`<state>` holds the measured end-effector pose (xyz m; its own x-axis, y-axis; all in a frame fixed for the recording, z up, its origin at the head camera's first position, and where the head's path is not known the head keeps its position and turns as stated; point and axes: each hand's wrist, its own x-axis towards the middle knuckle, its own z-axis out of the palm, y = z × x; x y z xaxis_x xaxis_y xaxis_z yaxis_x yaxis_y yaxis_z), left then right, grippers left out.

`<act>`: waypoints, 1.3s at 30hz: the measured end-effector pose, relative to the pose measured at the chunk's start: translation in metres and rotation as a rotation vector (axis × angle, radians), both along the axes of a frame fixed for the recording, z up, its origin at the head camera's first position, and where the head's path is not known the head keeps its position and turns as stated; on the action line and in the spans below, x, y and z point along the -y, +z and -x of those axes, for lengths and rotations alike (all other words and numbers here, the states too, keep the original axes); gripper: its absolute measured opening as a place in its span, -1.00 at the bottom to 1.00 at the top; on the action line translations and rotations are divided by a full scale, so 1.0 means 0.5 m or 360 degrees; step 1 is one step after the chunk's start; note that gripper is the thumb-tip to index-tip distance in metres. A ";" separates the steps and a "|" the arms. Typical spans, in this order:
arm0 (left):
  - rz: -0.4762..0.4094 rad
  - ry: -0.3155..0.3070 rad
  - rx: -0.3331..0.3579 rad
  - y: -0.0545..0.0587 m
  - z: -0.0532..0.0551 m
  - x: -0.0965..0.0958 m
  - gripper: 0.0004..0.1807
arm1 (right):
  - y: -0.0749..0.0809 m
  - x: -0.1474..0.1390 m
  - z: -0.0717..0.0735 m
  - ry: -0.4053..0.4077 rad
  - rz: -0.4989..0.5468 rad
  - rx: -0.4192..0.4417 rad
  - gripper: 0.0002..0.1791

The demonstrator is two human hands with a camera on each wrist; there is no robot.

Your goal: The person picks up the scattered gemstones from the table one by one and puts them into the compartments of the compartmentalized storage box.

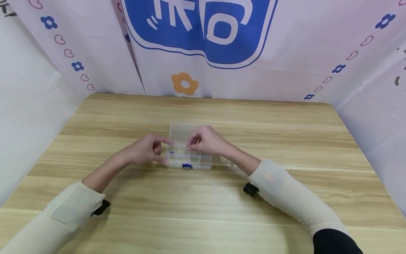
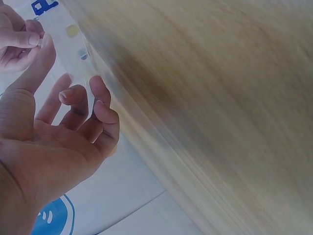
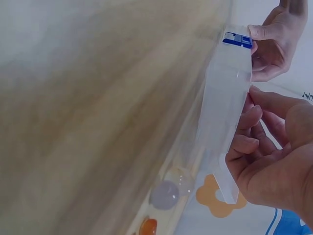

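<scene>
An open clear plastic compartment box [image 1: 205, 162] with a blue latch [image 1: 186, 166] lies on the table, its lid [image 1: 180, 131] tipped back. My left hand [image 1: 146, 150] holds the box's left end, thumb at the front and index finger near the hinge side. Above the middle compartments, my right hand [image 1: 207, 140] has thumb and index finger pinched together. A tiny pale thing [image 2: 40, 43] shows between those fingertips in the left wrist view; its kind is unclear. One blue bead [image 1: 172, 152] sits in a left compartment.
Beside the box's right end are a lavender bead [image 3: 165, 195], a clear bead [image 3: 181, 180] and an orange bead [image 3: 148, 226], partly behind the right forearm in the head view. The wooden table [image 1: 203, 211] meets a printed cloth backdrop [image 1: 285, 81] at its far edge.
</scene>
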<state>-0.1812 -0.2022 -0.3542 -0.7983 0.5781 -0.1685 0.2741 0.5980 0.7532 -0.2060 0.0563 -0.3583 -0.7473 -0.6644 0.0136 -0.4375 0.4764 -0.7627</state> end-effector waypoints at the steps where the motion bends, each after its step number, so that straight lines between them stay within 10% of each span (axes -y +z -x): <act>1: -0.0002 -0.0003 -0.0005 0.000 0.000 -0.001 -0.29 | 0.000 0.001 0.001 -0.0006 -0.0005 -0.0001 -0.95; 39: 0.0011 -0.0009 -0.0020 0.002 -0.003 -0.002 -0.28 | 0.014 -0.088 -0.008 -0.0088 0.0010 0.0031 -0.89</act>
